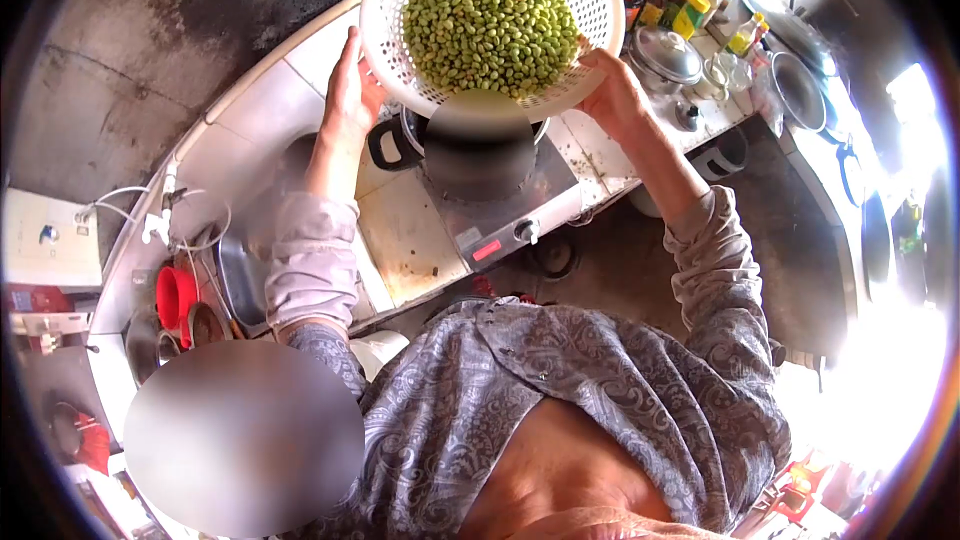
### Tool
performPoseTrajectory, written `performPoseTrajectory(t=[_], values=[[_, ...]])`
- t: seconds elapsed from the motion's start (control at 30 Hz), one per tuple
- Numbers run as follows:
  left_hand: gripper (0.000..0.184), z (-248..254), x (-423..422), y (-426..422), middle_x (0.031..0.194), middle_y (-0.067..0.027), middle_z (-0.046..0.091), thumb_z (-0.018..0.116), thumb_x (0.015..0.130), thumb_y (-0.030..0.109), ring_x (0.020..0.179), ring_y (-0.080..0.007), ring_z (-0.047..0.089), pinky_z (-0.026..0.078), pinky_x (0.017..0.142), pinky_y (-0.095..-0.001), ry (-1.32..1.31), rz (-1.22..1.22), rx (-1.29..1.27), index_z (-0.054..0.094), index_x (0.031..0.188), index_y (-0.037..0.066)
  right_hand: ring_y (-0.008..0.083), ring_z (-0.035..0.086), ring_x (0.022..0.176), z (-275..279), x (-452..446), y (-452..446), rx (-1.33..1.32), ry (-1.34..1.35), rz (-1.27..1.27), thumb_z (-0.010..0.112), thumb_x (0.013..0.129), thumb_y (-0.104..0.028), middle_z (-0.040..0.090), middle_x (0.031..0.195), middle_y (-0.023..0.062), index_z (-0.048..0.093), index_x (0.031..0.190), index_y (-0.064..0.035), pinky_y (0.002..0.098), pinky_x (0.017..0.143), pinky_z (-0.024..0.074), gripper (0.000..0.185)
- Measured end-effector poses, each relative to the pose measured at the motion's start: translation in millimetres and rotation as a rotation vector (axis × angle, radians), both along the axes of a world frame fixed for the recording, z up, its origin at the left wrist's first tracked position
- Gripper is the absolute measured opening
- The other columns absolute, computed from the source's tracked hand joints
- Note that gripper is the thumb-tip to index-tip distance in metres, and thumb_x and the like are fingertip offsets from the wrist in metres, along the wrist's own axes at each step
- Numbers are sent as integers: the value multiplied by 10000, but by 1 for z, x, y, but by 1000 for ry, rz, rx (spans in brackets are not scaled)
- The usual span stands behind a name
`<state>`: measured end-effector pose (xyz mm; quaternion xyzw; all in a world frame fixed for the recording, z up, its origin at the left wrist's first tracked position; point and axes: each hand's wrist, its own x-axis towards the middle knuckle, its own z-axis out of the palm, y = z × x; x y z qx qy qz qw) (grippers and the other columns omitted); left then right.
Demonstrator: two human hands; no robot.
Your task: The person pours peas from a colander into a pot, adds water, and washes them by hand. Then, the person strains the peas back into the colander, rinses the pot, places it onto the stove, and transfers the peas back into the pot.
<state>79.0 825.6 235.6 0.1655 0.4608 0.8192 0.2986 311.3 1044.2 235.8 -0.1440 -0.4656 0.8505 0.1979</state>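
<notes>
A white perforated basket (382, 0) filled with green beans (490, 22) is held up at the top of the view. My left hand (352, 82) grips its left rim, the fingers partly behind it. On the lower right rim is my right hand (608, 88), thumb on the edge near the beans. Below the basket, a pot with a black handle (390, 145) stands on a gas stove (545, 202). The basket and a blurred patch hide most of the pot, so its contents cannot be seen.
Bottles (684, 10) and a lidded metal pot (668, 55) stand on the counter at the upper right. A metal sink (240, 275) and a red container (176, 297) are at the left. Pans (797, 90) lie at the far right.
</notes>
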Motion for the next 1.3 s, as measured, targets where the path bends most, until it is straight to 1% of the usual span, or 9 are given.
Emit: performPoseTrajectory(t=[0.1, 0.2, 0.33, 0.43, 0.53, 0.57, 0.67, 0.83, 1.3], values=[[507, -2, -22, 18, 1169, -149, 544, 550, 886, 353, 1061, -211, 534, 445, 897, -372, -57, -54, 85, 454, 1249, 12, 290, 578, 978, -16, -16, 21, 111, -46, 0, 547, 810, -271, 515, 1143, 187, 267, 1300, 32, 506, 807, 510, 642], [422, -17, -23, 31, 1180, -106, 548, 542, 894, 332, 1086, -208, 511, 404, 941, -373, 180, 51, -18, 522, 1213, 56, 256, 582, 939, -21, -33, 33, 117, -71, -67, 574, 809, -302, 537, 1105, 159, 323, 1278, 32, 473, 775, 520, 628], [372, -25, -2, 36, 1131, -121, 562, 530, 908, 186, 977, -193, 577, 486, 837, -334, 130, 261, 99, 463, 1219, -8, 226, 581, 906, -38, -70, 45, -21, 75, -130, 622, 782, -286, 571, 1034, 114, 447, 1198, 3, 436, 750, 504, 536], [337, -31, 1, 42, 1129, -125, 555, 493, 929, 192, 987, -199, 571, 491, 825, -329, 195, 384, 133, 458, 1200, -5, 222, 570, 914, -46, -88, 38, -105, 8, -219, 655, 757, -208, 567, 1023, 109, 475, 1163, -9, 414, 769, 489, 486], [360, -30, 4, 46, 1154, -141, 542, 489, 932, 210, 1023, -224, 555, 477, 857, -355, 266, 449, 184, 439, 1216, -6, 207, 563, 903, -52, -104, 36, -174, 90, -246, 690, 760, -213, 570, 993, 77, 496, 1133, -16, 419, 755, 497, 464], [374, -30, 6, 45, 1176, -152, 533, 489, 930, 203, 1041, -238, 548, 472, 875, -372, 286, 465, 191, 429, 1229, -13, 172, 546, 901, -49, -107, 33, -195, 132, -247, 697, 780, -242, 579, 957, 54, 525, 1101, -12, 378, 781, 467, 430], [407, -31, 13, 44, 1204, -154, 513, 500, 922, 242, 1066, -240, 526, 451, 896, -372, 306, 526, 190, 421, 1232, -10, 212, 581, 940, -75, -129, 44, -131, 111, -314, 674, 802, -217, 578, 1055, 75, 492, 1176, -22, 375, 788, 496, 459], [474, -40, 12, 47, 1212, -147, 495, 524, 906, 322, 1067, -231, 501, 433, 883, -365, 313, 626, 194, 407, 1245, 12, 114, 482, 815, -55, -134, 29, -32, 26, -447, 689, 794, -265, 563, 902, 13, 568, 1032, -39, 297, 735, 371, 350], [577, -66, 6, 53, 1250, -177, 473, 538, 884, 368, 1114, -262, 466, 361, 960, -377, 312, 765, 211, 419, 1250, -63, 115, 486, 848, -76, -140, 29, 26, 48, -495, 674, 810, -308, 569, 898, 17, 584, 1018, -58, 306, 764, 369, 338]])
